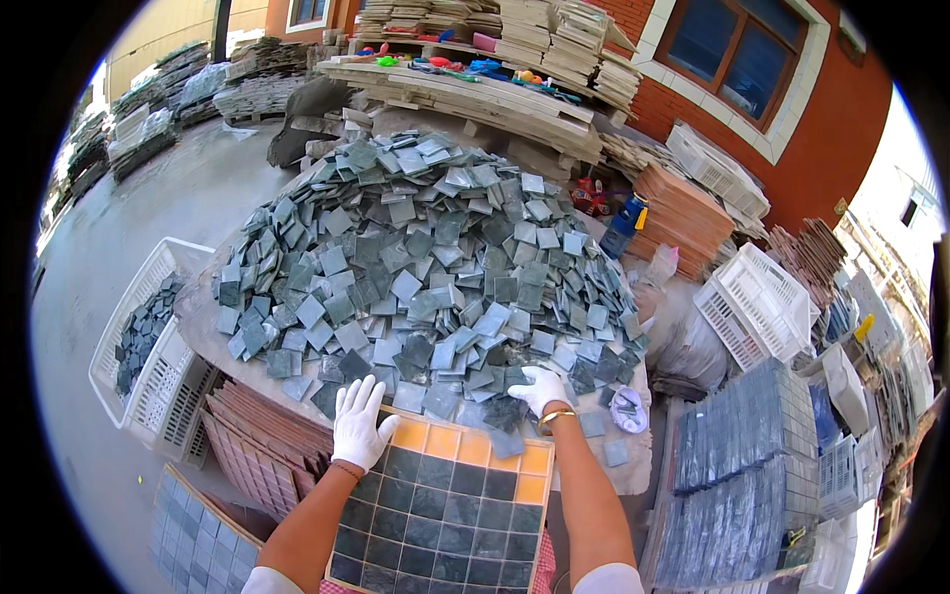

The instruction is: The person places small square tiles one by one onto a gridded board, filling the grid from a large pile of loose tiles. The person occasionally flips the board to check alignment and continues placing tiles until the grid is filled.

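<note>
A square tray (428,507) with a pale wooden rim and an orange base lies close in front of me. Dark green-grey stone tiles fill most of its grid; orange squares show along the far row and at the right. My left hand (360,424), in a white glove, rests at the tray's far left corner with its fingers stretched out. Just beyond the far right corner, my gloved right hand (540,389) touches the loose tile pile (426,267), fingers apart. A loose tile (507,443) overlaps the tray's far edge between the hands.
White plastic crates (134,317) stand left, one with small dark tiles. Brownish-red stacked boards (267,441) and another tiled panel (203,535) are below. A white roll (629,409) and a blue bottle (623,226) are right of the pile. Wrapped tile sheets (737,475) stack farther right.
</note>
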A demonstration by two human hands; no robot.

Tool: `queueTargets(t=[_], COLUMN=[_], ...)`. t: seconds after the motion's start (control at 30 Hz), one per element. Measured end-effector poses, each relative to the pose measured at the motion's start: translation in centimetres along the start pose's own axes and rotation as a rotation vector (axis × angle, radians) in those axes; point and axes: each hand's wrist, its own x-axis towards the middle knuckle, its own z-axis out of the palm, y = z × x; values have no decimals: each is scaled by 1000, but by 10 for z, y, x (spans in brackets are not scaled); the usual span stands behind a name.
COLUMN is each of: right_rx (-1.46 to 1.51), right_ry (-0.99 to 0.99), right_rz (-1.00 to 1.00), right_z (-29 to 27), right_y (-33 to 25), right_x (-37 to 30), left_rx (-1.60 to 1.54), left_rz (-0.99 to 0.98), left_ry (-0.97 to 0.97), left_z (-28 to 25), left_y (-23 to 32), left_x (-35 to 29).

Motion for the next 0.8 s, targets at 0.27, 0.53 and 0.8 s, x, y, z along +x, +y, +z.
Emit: queueTargets(t=[0.27, 0.53, 0.8], right_rx=[827, 525, 566], right_ry=[-48, -334, -321], right_rz=[328, 62, 128], right_z=[-20, 44, 70], right_y=[-79, -150, -162], right_x=[-48, -77, -70], left_rx=[-32, -13, -72], left_rz=[16, -5, -26], left_ry=[125, 132, 127], left_z=[-8, -2, -5], left_y=[-5, -8, -10], left_x=[-6, -7, -9])
